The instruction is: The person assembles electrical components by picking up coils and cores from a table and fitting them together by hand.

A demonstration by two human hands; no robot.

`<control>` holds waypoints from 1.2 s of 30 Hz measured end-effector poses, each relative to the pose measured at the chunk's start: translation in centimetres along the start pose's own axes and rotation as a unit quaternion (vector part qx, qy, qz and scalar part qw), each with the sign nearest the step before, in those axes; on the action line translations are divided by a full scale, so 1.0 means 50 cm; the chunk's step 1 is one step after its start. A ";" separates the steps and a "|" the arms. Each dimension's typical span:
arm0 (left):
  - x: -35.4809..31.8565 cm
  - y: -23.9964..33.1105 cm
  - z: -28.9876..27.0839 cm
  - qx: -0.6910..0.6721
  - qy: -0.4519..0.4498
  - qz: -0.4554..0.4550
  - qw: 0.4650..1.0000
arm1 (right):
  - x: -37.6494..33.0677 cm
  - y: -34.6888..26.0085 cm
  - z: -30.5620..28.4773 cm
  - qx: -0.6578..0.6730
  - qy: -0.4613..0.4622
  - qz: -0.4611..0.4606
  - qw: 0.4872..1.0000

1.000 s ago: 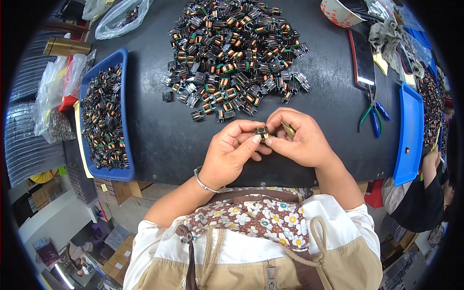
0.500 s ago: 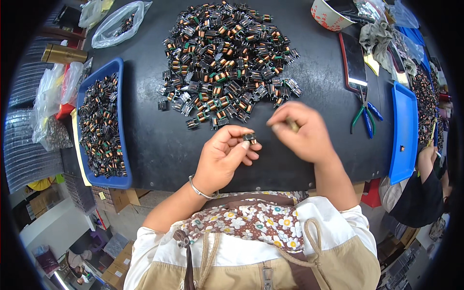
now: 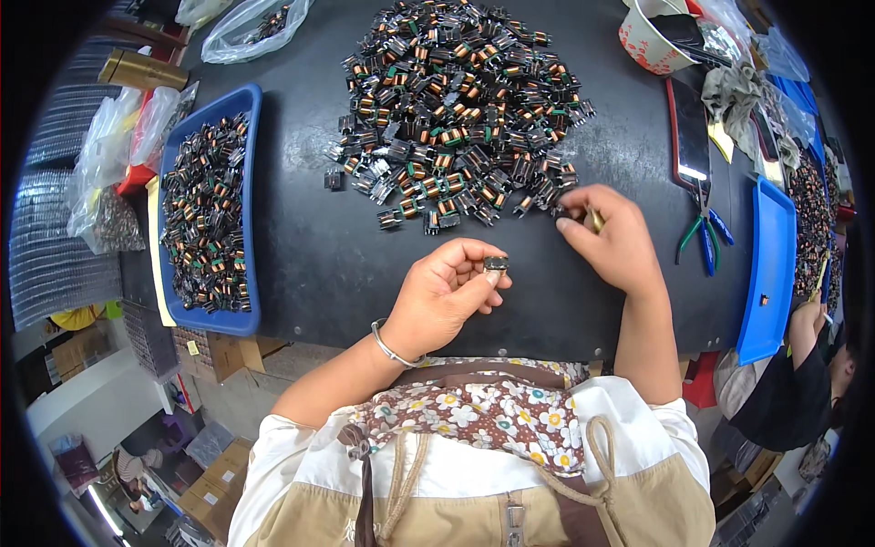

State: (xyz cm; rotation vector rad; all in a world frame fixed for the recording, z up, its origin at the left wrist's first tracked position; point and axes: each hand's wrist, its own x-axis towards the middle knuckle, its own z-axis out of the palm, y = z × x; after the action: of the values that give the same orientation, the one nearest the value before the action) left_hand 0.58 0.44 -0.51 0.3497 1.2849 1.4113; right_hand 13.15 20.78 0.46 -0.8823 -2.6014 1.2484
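My left hand [image 3: 444, 296] pinches a small black wire-wound coil [image 3: 496, 263] between thumb and fingers, above the near part of the black table. To its right, my right hand [image 3: 612, 237] is closed, its fingertips at the lower right edge of a big pile of similar coils [image 3: 456, 100] with copper windings. A small brass-coloured object [image 3: 597, 220] shows between the curled fingers of that hand; its kind is unclear. Something dark is at those fingertips, and I cannot tell whether it is gripped or only touched.
A blue tray [image 3: 254, 182] full of coils stands at left, near a clear plastic bag [image 3: 239, 47]. On the right are pliers [image 3: 706, 237], a dark red-edged flat device [image 3: 685, 128], a patterned paper tub [image 3: 649, 46] and a blue tray [image 3: 758, 292] with one coil. A co-worker's hand [image 3: 806, 321] shows far right.
My right hand has moved forward and right to the pile's edge. The coil in my left hand is turned differently. The whole view has shifted slightly.
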 end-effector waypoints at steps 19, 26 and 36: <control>0.017 0.004 0.011 -0.054 -0.009 -0.039 0.998 | -0.003 -0.018 0.020 0.058 0.081 -0.110 0.989; 0.014 0.002 0.011 -0.021 -0.001 -0.009 1.000 | -0.004 -0.011 0.017 -0.058 0.049 -0.074 0.994; 0.020 0.002 0.002 -0.159 -0.022 -0.054 0.986 | -0.017 -0.014 0.008 0.024 -0.047 -0.082 0.995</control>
State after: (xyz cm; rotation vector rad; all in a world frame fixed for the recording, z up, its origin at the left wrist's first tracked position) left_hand 0.28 1.37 -0.82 0.0925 1.0074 1.4777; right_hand 13.39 19.69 0.84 -0.6020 -2.6399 1.3317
